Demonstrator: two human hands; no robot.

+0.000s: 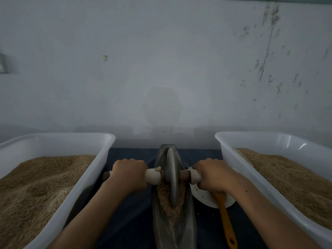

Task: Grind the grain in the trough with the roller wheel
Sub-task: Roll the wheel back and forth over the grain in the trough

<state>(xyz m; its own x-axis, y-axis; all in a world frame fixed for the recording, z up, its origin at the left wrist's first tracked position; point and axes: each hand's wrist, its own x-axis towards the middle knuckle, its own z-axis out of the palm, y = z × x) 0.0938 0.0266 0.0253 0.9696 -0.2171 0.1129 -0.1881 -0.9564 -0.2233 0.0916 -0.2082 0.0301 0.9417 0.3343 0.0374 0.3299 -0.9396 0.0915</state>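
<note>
A narrow dark metal trough (158, 218) runs away from me in the middle of the table. A grey roller wheel (172, 175) stands upright in it, with crushed brown grain (170, 207) piled around its near edge. A wooden axle with pale wrapped handles passes through the wheel. My left hand (128, 174) grips the left handle (152, 176). My right hand (212, 174) grips the right handle (195, 176). Both forearms reach in from the bottom of the view.
Two white plastic tubs of brown grain flank the trough, one at the left (84, 186) and one at the right (239, 159). A white dish (206, 198) with a yellow-handled tool (227, 223) lies right of the trough. A pale wall stands just behind the dark table.
</note>
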